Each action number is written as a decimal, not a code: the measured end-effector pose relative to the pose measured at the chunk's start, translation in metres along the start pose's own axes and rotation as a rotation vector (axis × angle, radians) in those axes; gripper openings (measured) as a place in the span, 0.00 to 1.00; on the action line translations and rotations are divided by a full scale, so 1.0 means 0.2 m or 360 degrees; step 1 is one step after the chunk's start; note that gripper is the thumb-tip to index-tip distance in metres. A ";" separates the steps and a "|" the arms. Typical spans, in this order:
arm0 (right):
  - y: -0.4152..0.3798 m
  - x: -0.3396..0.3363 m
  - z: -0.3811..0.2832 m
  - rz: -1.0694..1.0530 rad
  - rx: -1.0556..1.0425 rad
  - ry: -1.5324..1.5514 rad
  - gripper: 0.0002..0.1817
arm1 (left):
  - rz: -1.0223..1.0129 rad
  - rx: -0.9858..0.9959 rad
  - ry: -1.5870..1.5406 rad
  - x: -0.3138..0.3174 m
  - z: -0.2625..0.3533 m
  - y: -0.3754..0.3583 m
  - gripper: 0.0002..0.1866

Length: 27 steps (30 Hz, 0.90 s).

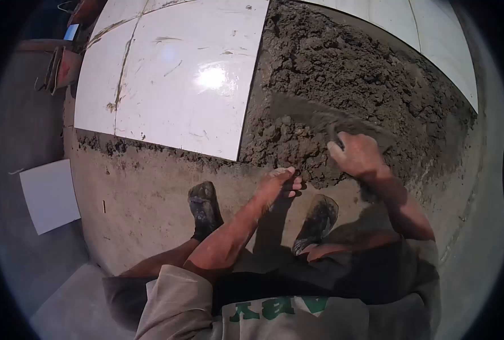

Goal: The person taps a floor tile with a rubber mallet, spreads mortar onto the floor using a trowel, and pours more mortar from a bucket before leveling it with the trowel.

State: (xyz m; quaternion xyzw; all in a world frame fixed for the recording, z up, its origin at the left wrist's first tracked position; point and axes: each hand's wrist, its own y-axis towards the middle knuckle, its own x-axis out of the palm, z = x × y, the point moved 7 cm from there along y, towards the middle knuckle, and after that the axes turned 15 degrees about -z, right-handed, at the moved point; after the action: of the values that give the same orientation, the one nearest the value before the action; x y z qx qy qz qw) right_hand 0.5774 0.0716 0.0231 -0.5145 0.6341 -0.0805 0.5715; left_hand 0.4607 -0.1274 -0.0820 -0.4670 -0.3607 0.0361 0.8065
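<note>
My right hand [361,154] is wrapped round the handle of a trowel, whose long grey blade [302,109] is smeared by motion over the mortar. The damp brown mortar [337,62] is rough and lumpy, with a loose heap just left of this hand. By the mortar's near edge, my left hand [279,182] has its fingers curled and the thumb pressed to the forefinger; what they hold, if anything, is too small to tell. A glossy white tile [189,85] borders the mortar on the left.
More white tiles [385,17] lie along the far right side. A loose white tile piece [50,195] rests at the lower left. My two dark-covered feet [204,207] stand on the concrete floor [144,192]. A reddish-brown object [65,68] is at the upper left.
</note>
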 end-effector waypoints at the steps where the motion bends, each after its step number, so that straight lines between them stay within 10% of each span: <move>1: -0.01 -0.01 0.01 -0.0003 -0.0010 0.0000 0.26 | -0.0032 0.0010 0.0040 0.00 0.02 0.00 0.18; 18: -0.10 0.10 -0.07 -0.0540 0.0109 0.0116 0.26 | -0.0072 -0.0035 0.0180 -0.06 -0.01 -0.04 0.19; 27: -0.17 -0.04 -0.07 -0.0188 -0.0041 0.0298 0.25 | -0.0096 -0.0115 0.0229 -0.03 0.00 -0.07 0.23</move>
State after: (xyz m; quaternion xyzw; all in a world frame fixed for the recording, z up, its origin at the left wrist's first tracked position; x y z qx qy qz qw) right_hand 0.5845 0.0552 0.0565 -0.5484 0.6544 -0.1537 0.4974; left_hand 0.4513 -0.1385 -0.0741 -0.4862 -0.3167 -0.0349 0.8137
